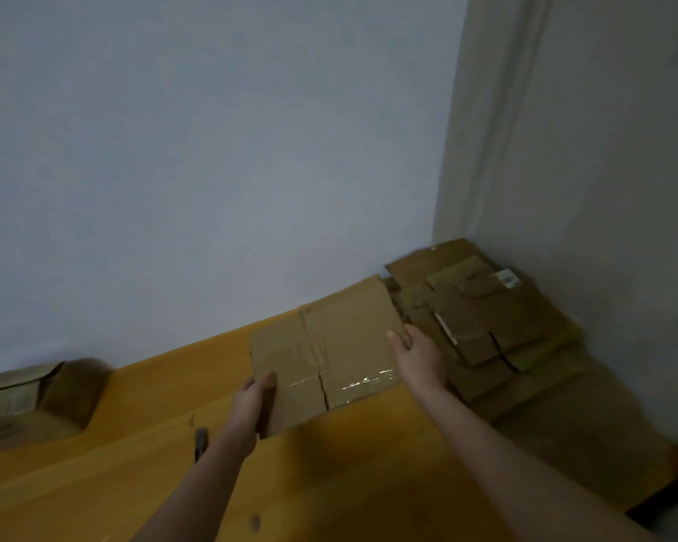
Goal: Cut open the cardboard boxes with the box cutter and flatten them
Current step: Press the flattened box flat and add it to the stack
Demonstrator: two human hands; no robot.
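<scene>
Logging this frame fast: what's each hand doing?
Left hand grips the flattened cardboard at its near corner.
Right hand grips its right edge.

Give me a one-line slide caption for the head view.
Left hand and right hand hold a flattened box at the table, beside the flattened stack.

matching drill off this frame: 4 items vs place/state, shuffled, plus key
Items:
1. flattened box
2. cardboard stack
3. uncut box
4. box cutter

Place/state:
A. far left, still standing as a box
B. gripped by left hand and right hand
C. piled flat in the right corner
D. lying beside the left forearm

Pairs: 1-B, 2-C, 3-A, 4-D
</scene>
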